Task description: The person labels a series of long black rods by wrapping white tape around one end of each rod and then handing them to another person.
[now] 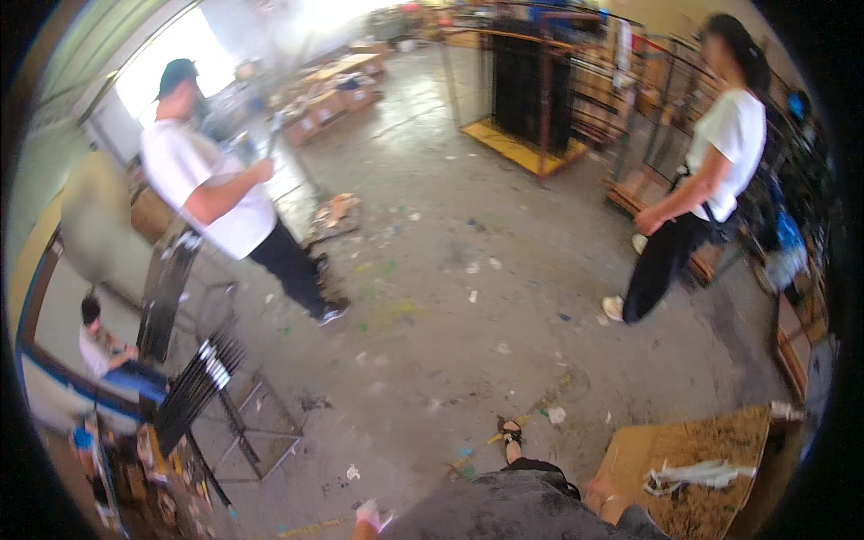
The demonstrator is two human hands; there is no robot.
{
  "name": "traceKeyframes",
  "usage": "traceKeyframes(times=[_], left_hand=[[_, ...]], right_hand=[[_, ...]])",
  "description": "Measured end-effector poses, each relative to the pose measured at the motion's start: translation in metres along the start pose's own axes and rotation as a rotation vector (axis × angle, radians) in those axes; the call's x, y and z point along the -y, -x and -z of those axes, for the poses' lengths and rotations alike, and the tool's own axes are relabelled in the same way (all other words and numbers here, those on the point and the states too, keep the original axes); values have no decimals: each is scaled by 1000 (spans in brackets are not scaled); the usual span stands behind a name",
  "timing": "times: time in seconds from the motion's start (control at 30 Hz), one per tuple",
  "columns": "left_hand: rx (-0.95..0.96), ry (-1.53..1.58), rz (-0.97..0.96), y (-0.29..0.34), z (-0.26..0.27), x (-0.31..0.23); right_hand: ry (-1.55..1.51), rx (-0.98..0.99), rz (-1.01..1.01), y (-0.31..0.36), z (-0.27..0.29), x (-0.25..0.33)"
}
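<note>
My left hand (369,516) shows at the lower edge, left of my dark grey top. Something white lies at its fingers, too blurred to name, and the finger pose is unclear. On the other side of my body, my right hand (601,495) hangs beside a brown cardboard sheet or box top (688,441). Its fingers are small and smeared, so I cannot make out a hold. Thin white strips (697,475) lie in a loose bunch on the cardboard, apart from that hand.
A person in a white shirt (211,171) stands ahead left, another person (720,162) ahead right; a third (112,351) sits far left. Black rods (193,391) rest on a metal stand. A caged rack (531,90) and cartons (328,103) stand behind. Scraps litter the concrete floor (432,270).
</note>
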State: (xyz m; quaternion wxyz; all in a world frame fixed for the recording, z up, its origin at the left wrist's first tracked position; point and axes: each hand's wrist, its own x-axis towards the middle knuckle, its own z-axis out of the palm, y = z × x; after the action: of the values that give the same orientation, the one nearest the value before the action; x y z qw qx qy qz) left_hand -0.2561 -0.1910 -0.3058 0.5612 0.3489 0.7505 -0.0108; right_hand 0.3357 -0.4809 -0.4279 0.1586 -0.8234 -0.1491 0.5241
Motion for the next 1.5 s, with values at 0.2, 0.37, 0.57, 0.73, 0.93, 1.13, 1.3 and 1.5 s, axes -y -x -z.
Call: traceKeyframes(times=[0.2,0.37,0.57,0.73,0.93,1.13,1.3,1.5], left_hand=[[-55,-373,84,46,4,135],[-64,-651,-257,9,-18,133],[-37,494,-196,-32,-15,-33],[-83,282,-344,-110,-5,-16],[3,-131,-312,-25,-14,0],[-13,-441,-198,-13,-16,60],[-78,72,-84,-29,-30,31],[-61,231,-181,-103,-44,34]], right_hand=[[-14,139,-102,23,-14,78],[-31,-238,242,-36,16,178],[39,-366,523,-49,14,225],[197,-225,317,-43,-8,183],[-186,125,-169,45,-5,114],[-39,155,-118,58,5,117],[-362,-21,5,26,2,168],[-305,93,249,-5,1,236]])
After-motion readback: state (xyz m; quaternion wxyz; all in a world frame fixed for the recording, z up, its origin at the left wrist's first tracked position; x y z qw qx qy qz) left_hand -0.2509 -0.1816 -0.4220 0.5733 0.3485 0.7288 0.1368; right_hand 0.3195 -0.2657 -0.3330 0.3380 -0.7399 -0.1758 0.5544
